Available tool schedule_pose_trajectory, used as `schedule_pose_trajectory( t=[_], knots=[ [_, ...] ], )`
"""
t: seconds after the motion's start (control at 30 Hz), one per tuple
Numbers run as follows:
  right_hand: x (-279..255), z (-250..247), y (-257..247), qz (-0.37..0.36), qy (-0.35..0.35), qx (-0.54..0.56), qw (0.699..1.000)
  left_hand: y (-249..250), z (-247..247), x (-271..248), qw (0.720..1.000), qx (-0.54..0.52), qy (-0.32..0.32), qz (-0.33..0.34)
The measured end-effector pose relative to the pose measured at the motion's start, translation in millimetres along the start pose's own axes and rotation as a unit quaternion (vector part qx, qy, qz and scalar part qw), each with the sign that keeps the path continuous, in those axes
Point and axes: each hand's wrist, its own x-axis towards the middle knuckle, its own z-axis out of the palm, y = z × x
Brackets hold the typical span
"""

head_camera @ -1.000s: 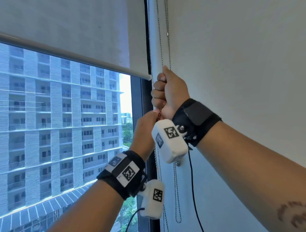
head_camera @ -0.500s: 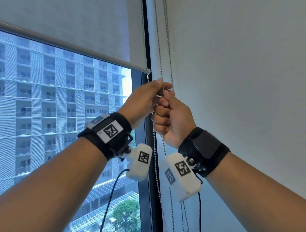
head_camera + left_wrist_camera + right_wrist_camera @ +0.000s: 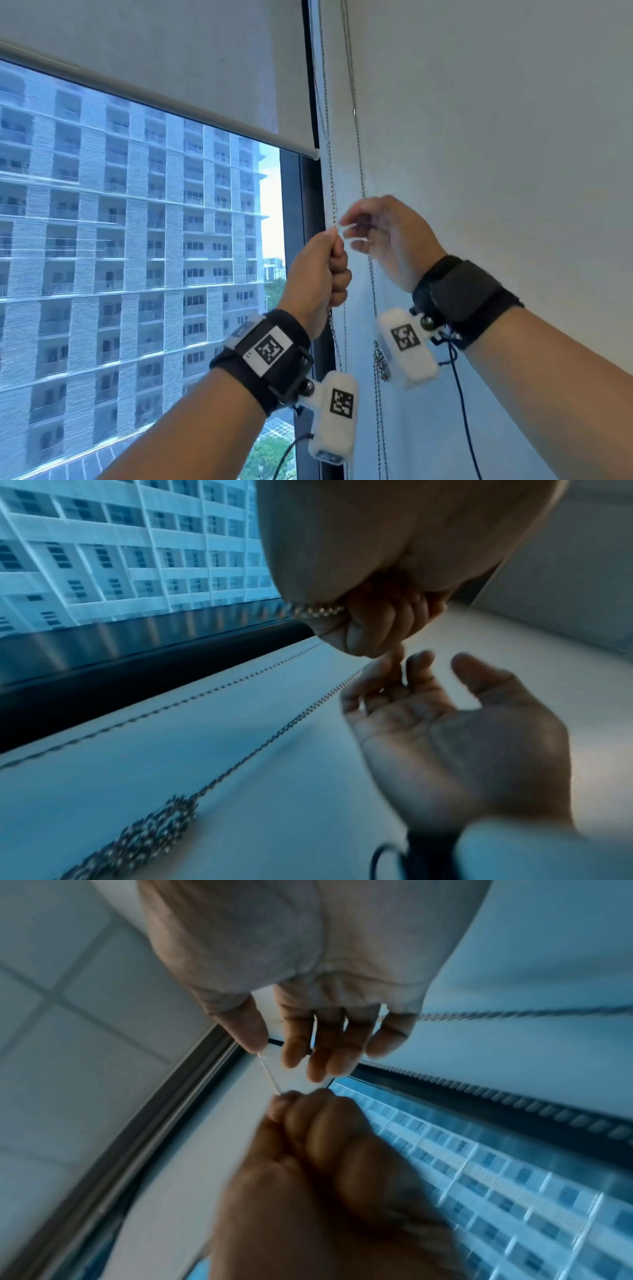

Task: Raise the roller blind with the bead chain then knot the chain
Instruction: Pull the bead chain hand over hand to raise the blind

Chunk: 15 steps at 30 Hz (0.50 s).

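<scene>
The bead chain (image 3: pixel 329 161) hangs in two strands along the white wall beside the window frame. My left hand (image 3: pixel 337 246) grips the near strand in a fist, and the beads (image 3: pixel 318 611) run out of it. My right hand (image 3: pixel 352 229) is just to the right and slightly higher, blurred, with spread fingers (image 3: pixel 325 1053) holding nothing. The other strand (image 3: pixel 358 144) passes behind it. A knotted clump of chain (image 3: pixel 381 363) hangs lower, beside the right wrist camera. The roller blind (image 3: pixel 171 51) is partly raised, its bottom rail (image 3: pixel 191 108) crossing the upper window.
The dark window frame (image 3: pixel 308 212) stands just left of the chain. The plain white wall (image 3: pixel 496 154) fills the right side. Black cables (image 3: pixel 460 394) hang from both wrist cameras. A tall building shows through the glass (image 3: pixel 120 240).
My left hand has come down with the chain in its fist. My right hand has let go of the chain and opened beside it.
</scene>
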Motion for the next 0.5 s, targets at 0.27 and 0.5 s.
schedule_pose_trajectory(
  t=[0.27,0.5],
  knots=[
    [37.8,45.3,-22.5,0.084,0.052,0.157,0.983,-28.8,4.8,-23.4,0.998,0.032,0.046,0.008],
    [24.6,55.0,-16.1,0.072,0.069,0.204,0.974,-21.4,-20.1,-9.1,0.998,0.059,-0.009,0.024]
  ],
)
